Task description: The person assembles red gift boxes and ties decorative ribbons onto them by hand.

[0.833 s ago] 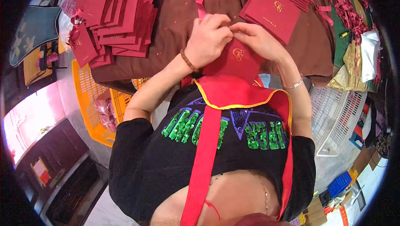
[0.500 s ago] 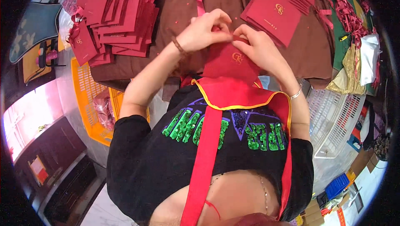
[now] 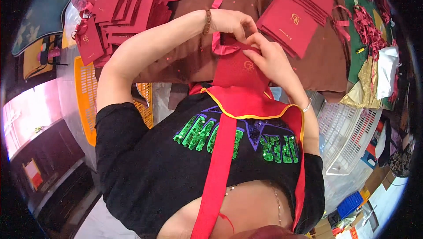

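Just below the two hands, the bag lies nearest the wearer, its upper edge at their fingertips. It is plain deep red, flat-faced, with a gold emblem on the front close under the right thumb; its lower end meets the red apron. The hands are together there: the right hand pinches the upper edge between thumb and finger, while the left hand curls in beside it, and whether it grips anything cannot be told. A bright ribbon loops below the left wrist, which covers part of it; the right hand hides the bag's upper right corner.

Left of the hands lies a pile of red bags; beyond the right hand, a stack of similar ones. Farther right are tangled ribbons and gold wrap.
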### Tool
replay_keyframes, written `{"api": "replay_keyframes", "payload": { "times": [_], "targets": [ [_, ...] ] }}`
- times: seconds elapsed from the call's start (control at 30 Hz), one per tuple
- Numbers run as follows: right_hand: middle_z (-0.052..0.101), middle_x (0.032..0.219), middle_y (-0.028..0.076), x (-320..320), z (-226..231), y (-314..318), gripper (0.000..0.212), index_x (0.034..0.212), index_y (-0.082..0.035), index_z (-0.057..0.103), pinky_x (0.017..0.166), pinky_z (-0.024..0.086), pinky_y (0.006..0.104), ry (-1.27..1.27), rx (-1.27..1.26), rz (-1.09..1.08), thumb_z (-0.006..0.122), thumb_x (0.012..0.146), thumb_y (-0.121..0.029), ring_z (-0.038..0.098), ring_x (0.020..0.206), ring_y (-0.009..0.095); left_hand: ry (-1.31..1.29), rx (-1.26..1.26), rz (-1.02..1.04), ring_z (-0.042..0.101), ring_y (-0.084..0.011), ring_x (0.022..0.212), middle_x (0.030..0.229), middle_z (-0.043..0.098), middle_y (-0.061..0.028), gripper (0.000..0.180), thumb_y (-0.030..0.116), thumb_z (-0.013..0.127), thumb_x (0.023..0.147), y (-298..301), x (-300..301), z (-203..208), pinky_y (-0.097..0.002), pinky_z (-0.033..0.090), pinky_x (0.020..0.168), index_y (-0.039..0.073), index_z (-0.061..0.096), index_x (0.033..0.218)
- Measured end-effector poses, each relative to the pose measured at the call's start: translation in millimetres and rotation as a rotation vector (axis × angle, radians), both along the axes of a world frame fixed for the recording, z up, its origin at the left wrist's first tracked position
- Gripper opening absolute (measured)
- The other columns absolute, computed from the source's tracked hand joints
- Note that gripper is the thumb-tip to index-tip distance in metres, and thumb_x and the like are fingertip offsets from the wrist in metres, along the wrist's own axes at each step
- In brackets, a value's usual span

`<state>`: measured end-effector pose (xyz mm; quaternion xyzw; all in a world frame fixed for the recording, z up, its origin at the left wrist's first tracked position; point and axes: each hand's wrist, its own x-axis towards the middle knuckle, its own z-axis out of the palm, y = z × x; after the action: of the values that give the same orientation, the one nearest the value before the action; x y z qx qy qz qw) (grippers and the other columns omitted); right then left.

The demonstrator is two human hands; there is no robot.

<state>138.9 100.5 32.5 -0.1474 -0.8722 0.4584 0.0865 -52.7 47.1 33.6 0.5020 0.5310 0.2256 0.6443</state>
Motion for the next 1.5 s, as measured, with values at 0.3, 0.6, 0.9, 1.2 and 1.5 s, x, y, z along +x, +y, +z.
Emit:
{"api": "replay_keyframes", "payload": {
  "times": [0.3,0.6,0.9,1.2,1.5],
  "targets": [
    [0.063,0.081,0.015,-7.9,-5.7,1.3,0.018,0.094,0.0,0.054,0.067,0.048,0.0335,-0.044,-0.097,0.071,0.061,0.08,-0.01,0.063,0.077,0.027,-0.144,0.199,0.749,0.059,-0.0158,0.065,0.078,0.062,-0.0096,0.04,-0.006,0.061,0.066,6.4,10.2,-29.5,-0.0238,0.046,0.065,-0.002,0.047,0.103],
    [0.055,0.093,0.01,7.7,-37.8,4.5,0.034,0.106,-0.008,0.059,0.077,0.04,0.0385,-0.023,0.459,-0.092,0.066,0.076,-0.022,0.051,0.087,0.029,1.398,0.405,0.48,0.06,-0.0285,0.085,0.101,0.062,-0.0101,0.023,0.025,0.049,0.088,-15.6,-50.2,-41.0,-0.0444,0.045,0.074,0.013,0.057,0.105],
    [0.06,0.099,0.014,24.7,-21.7,3.3,0.037,0.098,-0.005,0.06,0.08,0.045,0.043,-0.255,0.47,-0.228,0.064,0.072,-0.031,0.056,0.096,0.031,1.137,0.918,0.182,0.044,-0.0341,0.112,0.125,0.049,-0.009,0.031,0.006,0.057,0.071,-89.3,-35.5,-34.8,-0.0437,0.038,0.09,0.009,0.057,0.102],
    [0.041,0.108,0.017,39.9,-38.1,2.8,0.042,0.095,-0.001,0.049,0.083,0.041,0.0422,-0.001,0.158,-0.272,0.073,0.066,-0.02,0.043,0.1,0.036,-0.193,0.268,0.774,0.047,-0.0114,0.065,0.071,0.046,0.0018,0.02,0.004,0.056,0.082,-129.4,-35.8,2.7,-0.0232,0.039,0.057,0.007,0.047,0.099],
    [0.057,0.089,0.018,62.7,-44.6,27.1,0.031,0.096,-0.002,0.057,0.078,0.044,0.0387,-0.044,-0.084,-0.225,0.059,0.082,-0.03,0.056,0.089,0.032,-0.441,0.334,0.97,0.034,-0.0121,0.057,0.067,0.043,-0.0014,0.017,0.01,0.053,0.089,-130.8,-27.8,30.0,-0.0266,0.031,0.056,0.002,0.054,0.105]
  ]
}}
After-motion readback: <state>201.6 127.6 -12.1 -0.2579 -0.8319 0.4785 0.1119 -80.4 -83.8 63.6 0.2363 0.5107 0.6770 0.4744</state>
